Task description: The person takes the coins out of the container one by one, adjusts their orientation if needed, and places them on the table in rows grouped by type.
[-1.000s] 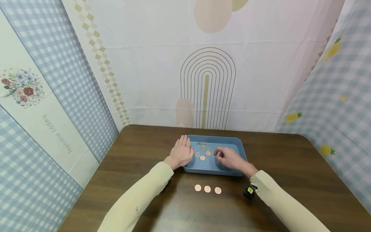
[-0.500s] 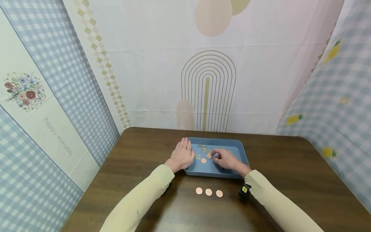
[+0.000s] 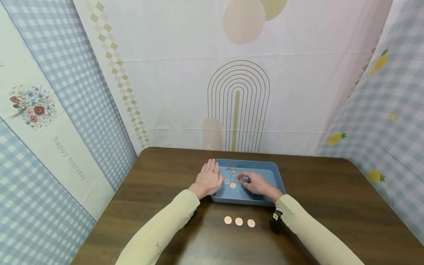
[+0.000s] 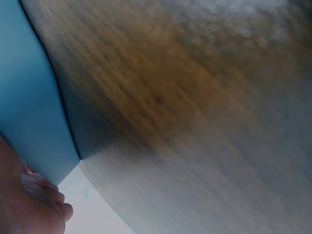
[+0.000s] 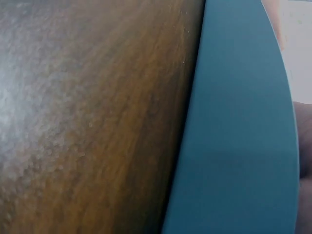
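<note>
A shallow blue tray (image 3: 265, 201) lies on the table with coins in it. My left hand (image 3: 208, 182) rests along its left rim, fingers straight and close together. Inside the tray, my right hand (image 3: 257, 184) bends its fingers over a copper-coloured coin (image 3: 239, 180), index fingertip and thumb at its edge; I cannot tell whether they pinch it. Another copper-coloured coin (image 3: 233, 186) and a silvery coin (image 3: 226, 181) lie just left of it, and several silvery coins (image 3: 233, 173) bunch together behind. In the right wrist view, the tray wall (image 5: 234, 122) hides most of that hand.
Three copper-coloured coins lie in a row on the brown wooden table (image 3: 185, 243) in front of the tray: a left one (image 3: 228, 220), a middle one (image 3: 239, 221) and a right one (image 3: 251, 223). A patterned cloth (image 3: 172, 95) hangs behind the table.
My right hand has moved left across the tray, its fingertips reaching the copper-coloured coin. My left hand stays at the left rim. The head view has tilted slightly upward.
</note>
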Demonstrator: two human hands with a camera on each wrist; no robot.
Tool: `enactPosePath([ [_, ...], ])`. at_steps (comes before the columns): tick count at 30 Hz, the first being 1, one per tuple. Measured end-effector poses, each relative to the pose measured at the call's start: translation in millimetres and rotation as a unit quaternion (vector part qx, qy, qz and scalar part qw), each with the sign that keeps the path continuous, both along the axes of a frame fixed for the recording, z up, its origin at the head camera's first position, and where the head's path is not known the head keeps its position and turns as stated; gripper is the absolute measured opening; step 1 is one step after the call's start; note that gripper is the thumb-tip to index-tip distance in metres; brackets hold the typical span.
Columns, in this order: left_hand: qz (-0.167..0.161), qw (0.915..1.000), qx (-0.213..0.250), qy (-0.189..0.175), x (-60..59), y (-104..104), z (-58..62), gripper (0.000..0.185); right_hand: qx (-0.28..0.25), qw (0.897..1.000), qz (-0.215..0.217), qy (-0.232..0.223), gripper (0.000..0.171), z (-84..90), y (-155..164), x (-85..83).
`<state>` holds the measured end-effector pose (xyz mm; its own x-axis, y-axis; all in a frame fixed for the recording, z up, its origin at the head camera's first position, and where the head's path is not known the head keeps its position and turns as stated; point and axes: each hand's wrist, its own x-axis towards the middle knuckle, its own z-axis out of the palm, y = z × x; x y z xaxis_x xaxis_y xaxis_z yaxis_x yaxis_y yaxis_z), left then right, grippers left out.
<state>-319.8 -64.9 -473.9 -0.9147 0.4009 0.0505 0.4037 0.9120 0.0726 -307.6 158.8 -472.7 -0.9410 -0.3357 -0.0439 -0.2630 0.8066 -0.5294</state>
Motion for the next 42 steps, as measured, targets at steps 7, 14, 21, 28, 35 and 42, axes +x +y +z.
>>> enactPosePath([
  [7,-0.004,1.0000,-0.004,0.003,0.1,-1,0.2,0.063,0.000,1.000,-0.012,0.003,0.029,-0.5,-3,-1.5],
  [14,-0.010,0.9999,0.001,0.011,3.9,-4,1.3,0.062,-0.010,1.000,-0.021,-0.006,0.019,-0.3,-7,0.3],
  [21,-0.013,0.9999,0.001,0.002,7.3,-4,2.5,0.063,-0.009,0.999,-0.045,-0.011,0.010,-5.1,-9,4.3],
  [28,-0.019,0.9998,0.000,0.005,9.4,-7,0.8,0.063,-0.019,0.997,-0.070,-0.003,0.014,-6.9,-11,11.6],
  [35,-0.019,0.9998,-0.002,0.004,11.2,-10,-0.5,0.063,-0.023,0.996,-0.081,0.018,0.016,-8.6,-16,18.4],
  [42,-0.020,0.9998,-0.003,-0.002,14.8,-11,-0.9,0.063,-0.023,0.997,-0.060,0.053,0.015,-10.6,-19,27.3],
])
